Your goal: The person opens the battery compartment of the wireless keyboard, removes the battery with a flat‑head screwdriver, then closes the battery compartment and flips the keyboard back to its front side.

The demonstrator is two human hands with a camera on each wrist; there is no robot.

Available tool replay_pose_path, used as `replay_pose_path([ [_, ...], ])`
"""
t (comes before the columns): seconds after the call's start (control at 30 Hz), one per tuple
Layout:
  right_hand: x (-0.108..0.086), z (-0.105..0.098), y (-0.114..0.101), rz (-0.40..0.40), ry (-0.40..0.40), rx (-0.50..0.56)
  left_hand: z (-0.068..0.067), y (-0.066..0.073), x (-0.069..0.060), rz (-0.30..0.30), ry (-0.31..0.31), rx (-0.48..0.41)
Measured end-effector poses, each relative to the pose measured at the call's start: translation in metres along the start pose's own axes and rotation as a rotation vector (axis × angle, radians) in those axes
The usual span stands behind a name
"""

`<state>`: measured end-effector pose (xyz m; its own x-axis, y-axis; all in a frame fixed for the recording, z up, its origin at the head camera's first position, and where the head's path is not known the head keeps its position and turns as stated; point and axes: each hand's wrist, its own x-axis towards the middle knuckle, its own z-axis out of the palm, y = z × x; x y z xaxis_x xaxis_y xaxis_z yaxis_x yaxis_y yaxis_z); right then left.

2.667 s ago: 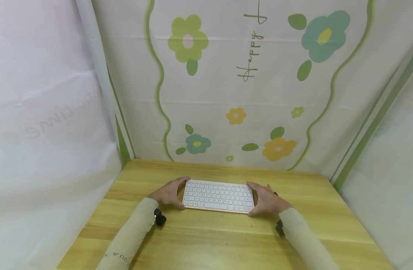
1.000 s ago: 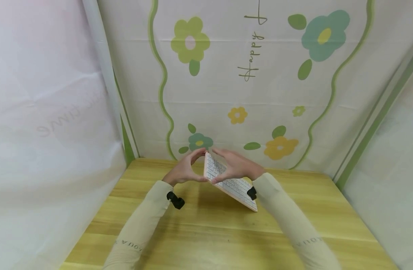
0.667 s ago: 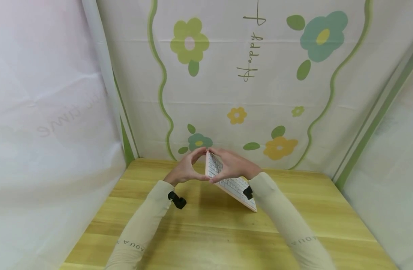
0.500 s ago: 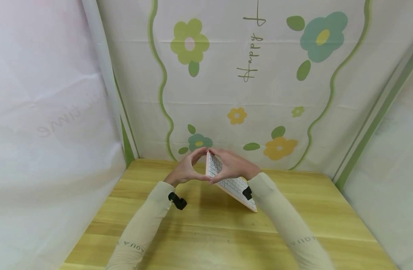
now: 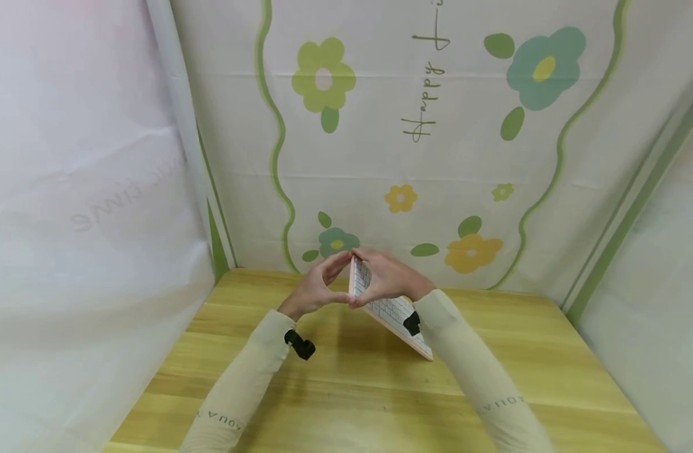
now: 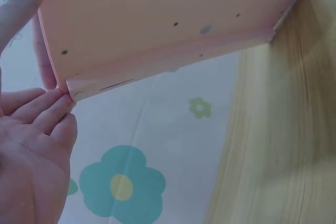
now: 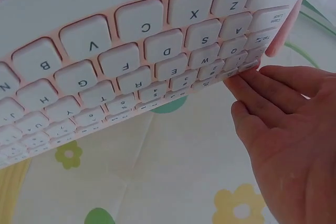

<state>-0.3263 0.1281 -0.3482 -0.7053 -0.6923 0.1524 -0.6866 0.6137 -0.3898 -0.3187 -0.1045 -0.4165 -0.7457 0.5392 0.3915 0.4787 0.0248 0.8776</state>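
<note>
A white keyboard with pink edging (image 5: 393,313) stands tilted on the table, its left short end raised and its far right end down on the wood. My left hand (image 5: 311,292) grips the raised end, thumb at the near corner and fingers at the far one. At those same corners, my right hand (image 5: 393,277) holds on from the key side, covering part of the keys. The left wrist view shows the pink, screwed underside (image 6: 152,17) beside the left palm (image 6: 31,156). In the right wrist view, fingertips of the right hand (image 7: 294,124) touch the edge near the lettered keys (image 7: 142,51).
The wooden table (image 5: 335,402) extends on all sides of the keyboard. Behind it hangs a white cloth with printed flowers (image 5: 473,253). More cloth (image 5: 97,283) closes in the left side, and another panel the right. Black wrist cameras (image 5: 299,345) sit on both sleeves.
Earlier the keyboard lay flat with one hand at each end. Its left end has since been lifted, and the right hand has moved left to that end. Over the last half second little differs.
</note>
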Motion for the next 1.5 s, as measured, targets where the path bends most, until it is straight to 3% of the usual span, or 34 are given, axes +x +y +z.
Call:
replay_pose_path([
  [0.17,0.003,-0.012,-0.001,-0.018,-0.007,0.001,0.001,0.000,0.001,0.042,0.026,-0.031],
  [0.3,0.002,-0.029,-0.004,-0.019,-0.032,0.025,0.000,-0.001,-0.005,0.040,0.034,-0.047],
  [0.57,-0.018,-0.068,0.000,0.054,-0.030,0.001,0.006,-0.030,-0.027,-0.138,-0.020,0.028],
  [0.73,-0.035,-0.084,0.017,0.072,0.023,0.047,0.021,-0.050,-0.038,-0.210,-0.071,-0.004],
  [0.87,-0.046,-0.088,0.031,0.081,0.083,0.170,0.038,-0.066,-0.043,-0.275,-0.100,-0.018],
  [1.0,-0.050,-0.088,0.039,0.088,0.149,0.292,0.057,-0.079,-0.044,-0.334,-0.116,0.021],
  [1.13,-0.051,-0.092,0.039,0.086,0.185,0.336,0.074,-0.085,-0.040,-0.362,-0.119,0.068],
  [1.5,-0.048,-0.097,0.029,0.108,0.200,0.393,0.105,-0.090,-0.027,-0.377,-0.072,0.016],
])
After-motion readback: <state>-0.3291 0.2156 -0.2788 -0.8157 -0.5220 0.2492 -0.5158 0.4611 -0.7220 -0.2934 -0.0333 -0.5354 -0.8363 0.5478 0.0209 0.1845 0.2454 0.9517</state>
